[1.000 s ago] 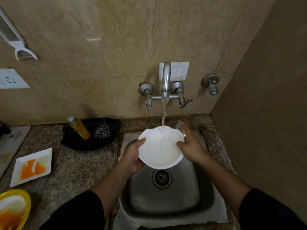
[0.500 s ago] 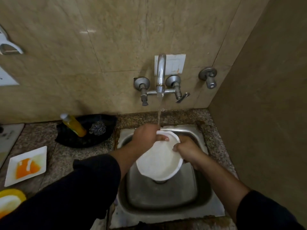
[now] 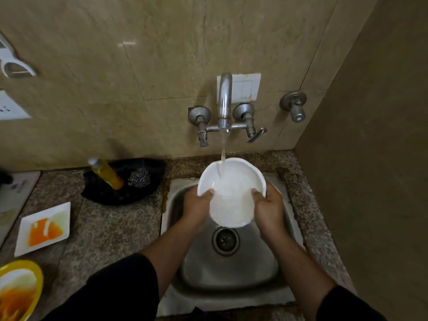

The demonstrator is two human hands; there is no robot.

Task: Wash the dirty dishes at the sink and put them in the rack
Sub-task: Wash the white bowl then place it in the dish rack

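A white bowl [image 3: 231, 193] is held over the steel sink [image 3: 231, 269], its inside facing me. Water from the running tap [image 3: 224, 105] streams into it. My left hand [image 3: 196, 207] grips the bowl's left rim with the thumb inside. My right hand [image 3: 268, 209] grips its right rim the same way. On the counter to the left lie a white square plate [image 3: 44, 228] with orange residue and a yellow bowl [image 3: 18, 288] with orange smears. No rack is in view.
A black tray [image 3: 120, 195] at the back of the counter holds a yellow soap bottle [image 3: 107, 173] and a steel scrubber [image 3: 139, 177]. A second valve [image 3: 295, 107] sticks out of the wall on the right. A tiled side wall closes the right.
My left hand came off the bowl's top edge and went back to its left rim. The bowl rose and tipped so that its inside faces up under the stream.
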